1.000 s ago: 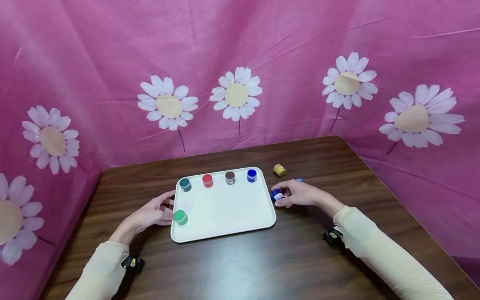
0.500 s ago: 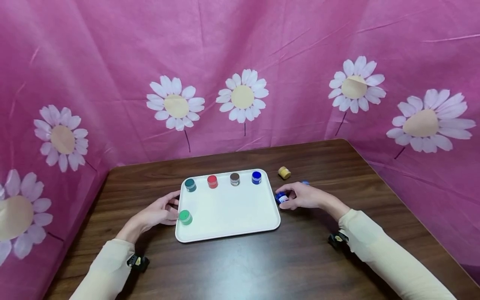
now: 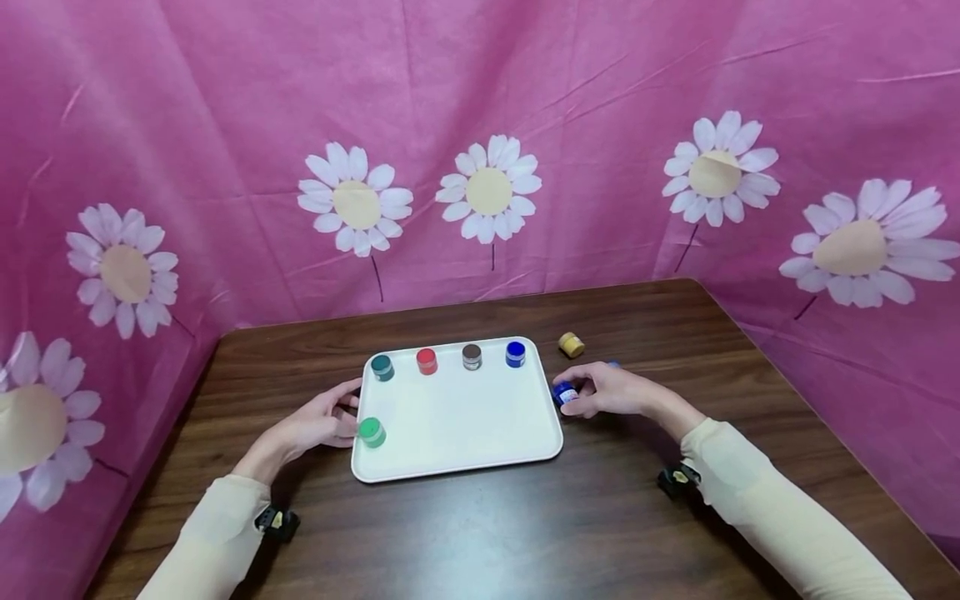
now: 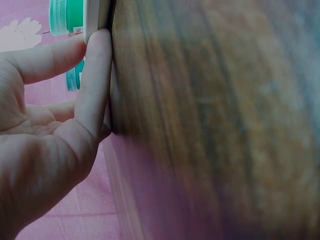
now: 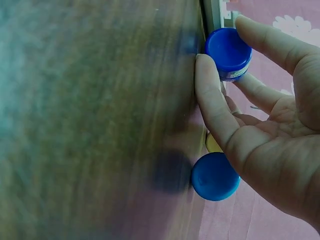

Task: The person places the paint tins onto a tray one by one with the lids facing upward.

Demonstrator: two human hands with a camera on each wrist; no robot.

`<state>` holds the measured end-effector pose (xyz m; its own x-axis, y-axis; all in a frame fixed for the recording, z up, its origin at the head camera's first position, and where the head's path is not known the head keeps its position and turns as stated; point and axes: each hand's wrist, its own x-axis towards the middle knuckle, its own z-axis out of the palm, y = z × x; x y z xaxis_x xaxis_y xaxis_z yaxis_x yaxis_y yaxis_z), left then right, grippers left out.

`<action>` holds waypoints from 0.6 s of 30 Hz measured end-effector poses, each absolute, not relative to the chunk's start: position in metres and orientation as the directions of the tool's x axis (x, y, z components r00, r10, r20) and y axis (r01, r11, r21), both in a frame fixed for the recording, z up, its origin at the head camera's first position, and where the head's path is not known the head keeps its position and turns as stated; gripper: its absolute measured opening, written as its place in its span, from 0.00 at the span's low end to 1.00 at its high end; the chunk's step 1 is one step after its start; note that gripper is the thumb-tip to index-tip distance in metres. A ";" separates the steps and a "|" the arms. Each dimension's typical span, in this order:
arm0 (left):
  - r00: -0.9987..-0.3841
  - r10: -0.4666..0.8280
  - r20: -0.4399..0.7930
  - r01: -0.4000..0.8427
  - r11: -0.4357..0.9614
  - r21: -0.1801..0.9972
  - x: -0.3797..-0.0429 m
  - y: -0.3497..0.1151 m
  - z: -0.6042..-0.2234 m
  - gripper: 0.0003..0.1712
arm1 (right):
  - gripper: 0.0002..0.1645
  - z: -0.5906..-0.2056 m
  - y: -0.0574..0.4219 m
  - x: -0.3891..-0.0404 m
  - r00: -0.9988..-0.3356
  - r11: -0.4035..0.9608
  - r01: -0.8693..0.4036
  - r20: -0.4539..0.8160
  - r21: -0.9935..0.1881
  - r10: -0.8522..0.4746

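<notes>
My right hand (image 3: 611, 390) pinches a dark blue paint jar (image 3: 565, 393) between thumb and fingers, just off the tray's right edge. The jar is tipped over, its label showing in the head view and its lid facing the camera in the right wrist view. My left hand (image 3: 311, 423) touches the left rim of the white tray (image 3: 457, 425) with extended fingertips. Close to those fingers stands a light green jar (image 3: 371, 432). Along the tray's far side stand a dark green jar (image 3: 382, 367), a red jar (image 3: 427, 361), a brown jar (image 3: 472, 357) and another dark blue jar (image 3: 515, 354).
A yellow jar (image 3: 572, 345) lies on its side on the wooden table (image 3: 420, 542), right of the tray. Mostly hidden behind my right hand, a lighter blue jar (image 5: 216, 176) shows in the right wrist view. A pink curtain (image 3: 247, 167) hangs behind the table.
The head view has shifted a little, so the whole scene sits farther right. Both hands keep nearly the same places against the tray and the dark blue jar.
</notes>
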<state>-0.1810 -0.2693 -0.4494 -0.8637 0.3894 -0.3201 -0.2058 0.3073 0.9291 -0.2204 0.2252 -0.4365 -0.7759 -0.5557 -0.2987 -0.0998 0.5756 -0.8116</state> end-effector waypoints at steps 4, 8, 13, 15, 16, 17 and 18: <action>-0.866 0.387 -0.317 -0.203 0.307 0.930 -0.182 -0.268 -0.449 0.52 | 0.35 -0.434 0.224 -0.223 -0.774 0.539 -0.083 -0.287 -0.838 -0.565; -0.868 0.384 -0.314 -0.199 0.310 0.930 -0.182 -0.268 -0.448 0.51 | 0.35 -0.428 0.216 -0.226 -0.779 0.487 -0.082 -0.249 -0.869 -0.575; -0.870 0.376 -0.319 -0.204 0.315 0.927 -0.181 -0.269 -0.447 0.51 | 0.34 -0.415 0.200 -0.229 -0.784 0.422 -0.088 -0.199 -0.902 -0.588; -0.869 0.379 -0.318 -0.201 0.317 0.927 -0.180 -0.269 -0.448 0.51 | 0.32 -0.410 0.191 -0.229 -0.772 0.404 -0.119 -0.172 -0.907 -0.612; -0.869 0.378 -0.320 -0.203 0.317 0.926 -0.180 -0.269 -0.448 0.51 | 0.32 -0.408 0.185 -0.229 -0.762 0.393 -0.132 -0.161 -0.910 -0.628; -0.868 0.377 -0.323 -0.205 0.319 0.925 -0.180 -0.269 -0.447 0.51 | 0.31 -0.407 0.179 -0.230 -0.750 0.384 -0.153 -0.147 -0.911 -0.645; -0.867 0.378 -0.325 -0.207 0.321 0.924 -0.179 -0.270 -0.447 0.52 | 0.31 -0.406 0.173 -0.230 -0.736 0.373 -0.171 -0.133 -0.912 -0.664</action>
<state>-0.1792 -0.2696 -0.4472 -0.8671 0.3777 -0.3247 -0.2065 0.3205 0.9244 -0.2299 0.1731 -0.4058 -0.7360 -0.6638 -0.1332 -0.1712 0.3728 -0.9120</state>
